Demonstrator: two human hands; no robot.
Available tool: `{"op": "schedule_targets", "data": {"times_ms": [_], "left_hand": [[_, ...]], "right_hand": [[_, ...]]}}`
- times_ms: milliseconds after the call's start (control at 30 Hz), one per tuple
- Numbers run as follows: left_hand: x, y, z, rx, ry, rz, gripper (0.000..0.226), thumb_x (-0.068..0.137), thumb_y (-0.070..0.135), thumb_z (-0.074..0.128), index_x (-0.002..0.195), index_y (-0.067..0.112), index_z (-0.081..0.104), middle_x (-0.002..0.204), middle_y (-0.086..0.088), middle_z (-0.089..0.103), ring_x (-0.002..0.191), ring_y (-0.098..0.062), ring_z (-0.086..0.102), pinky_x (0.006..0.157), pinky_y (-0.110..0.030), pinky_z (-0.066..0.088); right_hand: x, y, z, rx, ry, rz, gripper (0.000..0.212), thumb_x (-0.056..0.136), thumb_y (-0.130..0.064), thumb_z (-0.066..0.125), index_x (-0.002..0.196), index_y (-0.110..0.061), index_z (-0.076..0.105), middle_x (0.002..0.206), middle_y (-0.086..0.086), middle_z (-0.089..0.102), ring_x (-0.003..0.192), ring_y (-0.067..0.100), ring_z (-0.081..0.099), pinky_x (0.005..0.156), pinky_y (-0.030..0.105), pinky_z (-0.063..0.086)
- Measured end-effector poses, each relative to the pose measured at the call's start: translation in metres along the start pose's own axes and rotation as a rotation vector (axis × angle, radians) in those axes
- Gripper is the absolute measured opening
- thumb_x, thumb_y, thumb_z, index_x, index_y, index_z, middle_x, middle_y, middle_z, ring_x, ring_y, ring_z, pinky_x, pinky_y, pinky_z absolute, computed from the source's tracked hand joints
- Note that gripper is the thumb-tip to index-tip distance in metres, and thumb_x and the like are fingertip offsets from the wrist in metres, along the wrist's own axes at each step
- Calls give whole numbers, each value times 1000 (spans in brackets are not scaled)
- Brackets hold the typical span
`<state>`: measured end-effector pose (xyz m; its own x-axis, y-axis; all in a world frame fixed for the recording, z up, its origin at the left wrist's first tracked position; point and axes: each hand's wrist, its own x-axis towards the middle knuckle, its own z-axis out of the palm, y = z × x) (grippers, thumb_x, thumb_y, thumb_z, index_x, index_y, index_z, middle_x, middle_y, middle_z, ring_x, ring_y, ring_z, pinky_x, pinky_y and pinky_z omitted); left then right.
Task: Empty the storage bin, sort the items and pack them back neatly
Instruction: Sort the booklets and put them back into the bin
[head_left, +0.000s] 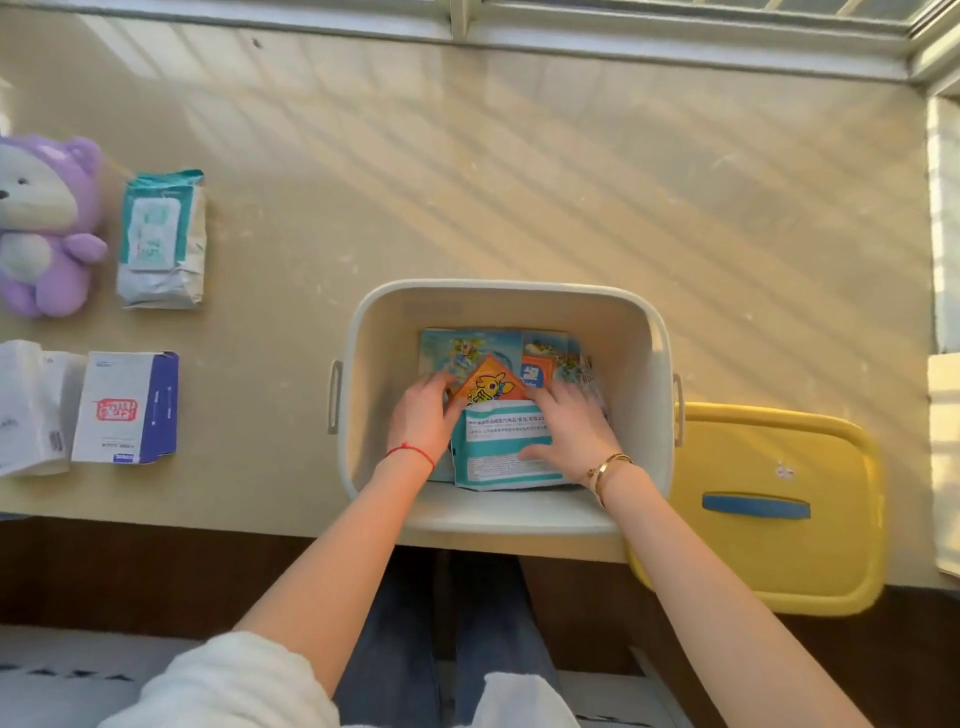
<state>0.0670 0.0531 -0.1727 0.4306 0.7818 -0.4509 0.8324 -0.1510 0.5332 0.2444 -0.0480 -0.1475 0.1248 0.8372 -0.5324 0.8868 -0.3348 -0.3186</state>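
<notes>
The white storage bin (395, 332) stands at the table's near edge, slightly overhanging it. Inside lie flat packets: a teal-and-white pouch (498, 447) on top, an orange triangular packet (491, 387) under it, and a blue picture packet (467, 348) at the back. My left hand (421, 418) rests inside the bin on the left edge of the packets, fingers touching the orange one. My right hand (571, 428) lies flat on the teal pouch's right side, fingers spread. Neither hand clearly grips anything.
The yellow lid (769, 457) with a blue handle lies right of the bin. On the left of the table (467, 182) are a purple plush bear (47, 228), a wet-wipes pack (161, 239), a white-and-purple box (127, 408) and a white bag (31, 405).
</notes>
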Motion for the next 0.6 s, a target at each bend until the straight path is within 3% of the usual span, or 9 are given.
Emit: {"op": "schedule_targets", "data": {"times_ms": [200, 300, 400, 467, 600], "left_hand": [[9, 3, 5, -90, 51, -22, 29, 97, 32, 47, 107, 12, 65, 106, -11, 64, 94, -29, 60, 76, -34, 47], [13, 3, 7, -96, 79, -33, 28, 97, 26, 45, 103, 9, 66, 102, -15, 64, 90, -33, 60, 73, -33, 43], [15, 2, 12, -98, 44, -53, 25, 87, 23, 62, 109, 10, 63, 107, -10, 62, 93, -28, 61, 79, -36, 50], [14, 3, 17, -118, 31, -89, 35, 78, 21, 72, 111, 12, 61, 103, -8, 60, 91, -23, 58, 80, -35, 49], [13, 9, 24, -192, 77, -148, 31, 68, 10, 77, 96, 15, 63, 89, -4, 58, 79, -21, 57, 74, -32, 49]], "right_hand": [[-2, 2, -6, -66, 107, 69, 55, 73, -44, 71, 116, -15, 53, 116, 7, 48, 109, 26, 43, 95, 38, 37], [-11, 9, -16, 81, 264, 136, 44, 75, -34, 72, 106, -11, 50, 106, 8, 51, 97, 24, 48, 78, 32, 43], [-20, 10, -29, 320, 371, 282, 38, 82, -33, 68, 97, -14, 38, 95, 8, 60, 76, 24, 55, 57, 31, 43], [-23, 9, -34, 430, 433, 355, 39, 83, -36, 67, 95, -15, 36, 99, 8, 65, 82, 26, 64, 56, 33, 51], [-31, 4, -32, 593, 457, 362, 35, 85, -32, 66, 103, -15, 41, 114, 3, 64, 97, 16, 65, 62, 20, 54]]}}
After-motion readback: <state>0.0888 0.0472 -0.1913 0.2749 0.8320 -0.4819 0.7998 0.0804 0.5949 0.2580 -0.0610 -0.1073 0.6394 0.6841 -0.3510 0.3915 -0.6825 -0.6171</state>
